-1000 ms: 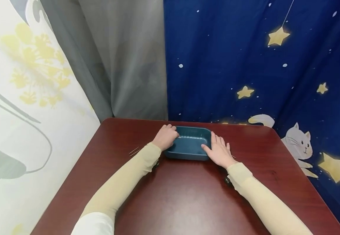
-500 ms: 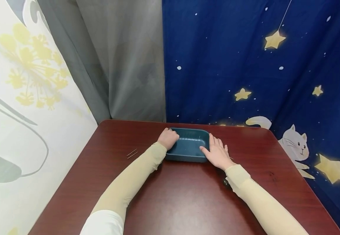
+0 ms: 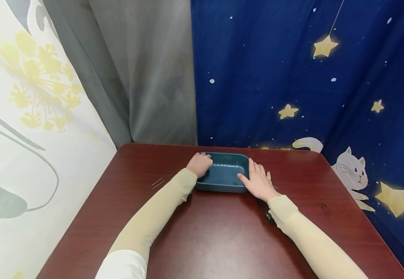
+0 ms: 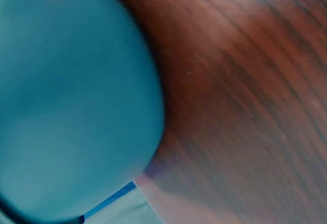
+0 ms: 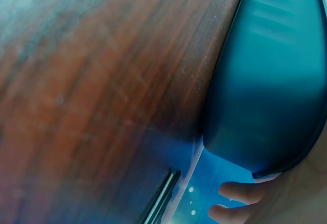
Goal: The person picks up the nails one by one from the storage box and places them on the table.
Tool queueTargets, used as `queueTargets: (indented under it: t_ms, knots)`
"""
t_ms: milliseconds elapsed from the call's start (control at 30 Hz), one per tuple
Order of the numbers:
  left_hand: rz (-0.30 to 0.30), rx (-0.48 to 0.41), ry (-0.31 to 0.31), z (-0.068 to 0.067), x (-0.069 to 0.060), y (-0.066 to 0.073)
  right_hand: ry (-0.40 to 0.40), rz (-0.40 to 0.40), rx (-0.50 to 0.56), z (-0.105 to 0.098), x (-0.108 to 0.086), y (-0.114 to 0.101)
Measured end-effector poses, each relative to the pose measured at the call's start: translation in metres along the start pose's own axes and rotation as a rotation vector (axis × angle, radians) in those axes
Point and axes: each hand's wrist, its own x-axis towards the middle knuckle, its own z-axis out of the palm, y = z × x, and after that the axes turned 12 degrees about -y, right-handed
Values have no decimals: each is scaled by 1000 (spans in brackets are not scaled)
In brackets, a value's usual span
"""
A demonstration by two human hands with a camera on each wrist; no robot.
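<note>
A dark teal rectangular dish stands near the table's far edge, its visible interior bare. At its left end, my left hand curls its fingers over the rim; the fingertips are hidden inside. My right hand lies along the opposite end, fingers nearly straight outside the wall and thumb over the rim. In the right wrist view, the dish's outer wall touches that palm. The left wrist view shows only the rounded outer wall up close, without the hand.
Two thin metal sticks lie on the reddish-brown table left of the dish. Slim rods lie beyond its right end, mostly covered by my right hand in the head view. Curtains hang behind the table.
My left hand and forearm have shifted slightly right, with the fingers folding further over the dish's rim, and the sticks are more exposed. The right hand stays in place. The head view shifted slightly.
</note>
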Motion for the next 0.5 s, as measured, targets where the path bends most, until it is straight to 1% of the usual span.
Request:
queueTargets:
  t_ms: [67, 133, 200, 233, 333, 500]
  knots:
    - [38, -47, 23, 1, 0, -2, 5, 0, -1, 0, 0, 0]
    - [62, -97, 36, 4, 0, -4, 9, 0, -1, 1, -1, 1]
    - [62, -141, 31, 7, 0, -5, 8, -2, 4, 1, -1, 1]
    - [55, -147, 27, 8, -1, -6, 5, -2, 4, 1, -1, 1]
    - [36, -117, 31, 9, -2, -6, 4, -1, 1, 1, -1, 1]
    - [38, -43, 41, 8, -1, -5, 13, -3, 0, 1, 0, 1]
